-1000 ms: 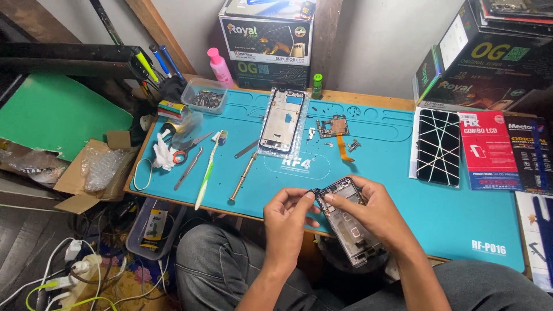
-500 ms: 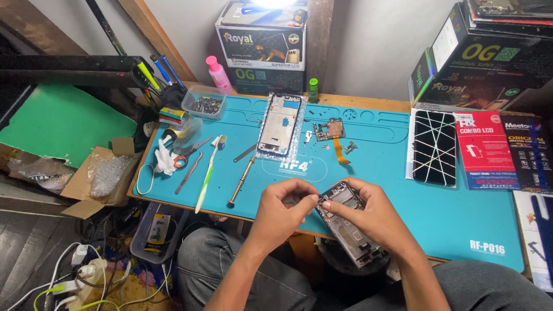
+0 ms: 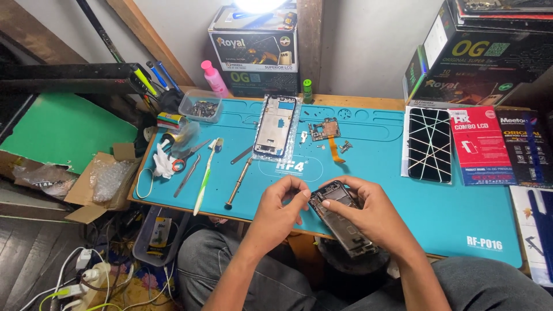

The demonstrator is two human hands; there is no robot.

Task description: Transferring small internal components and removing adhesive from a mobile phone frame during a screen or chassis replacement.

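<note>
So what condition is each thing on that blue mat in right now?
Opened phone: back off, insides showing, held in the right hand.
Left hand: fingers pinched at the phone's top edge.
Phone frame: bare, lying flat on the mat.
Circuit board: removed, lying loose.
Screwdriver: lying unused.
Toothbrush: lying unused.
Clear parts box: open.

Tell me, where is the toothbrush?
In the head view, the toothbrush lies on the left part of the blue mat, between the tweezers and the screwdriver.

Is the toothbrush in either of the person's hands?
No, the toothbrush lies on the blue mat, apart from both hands.
</note>
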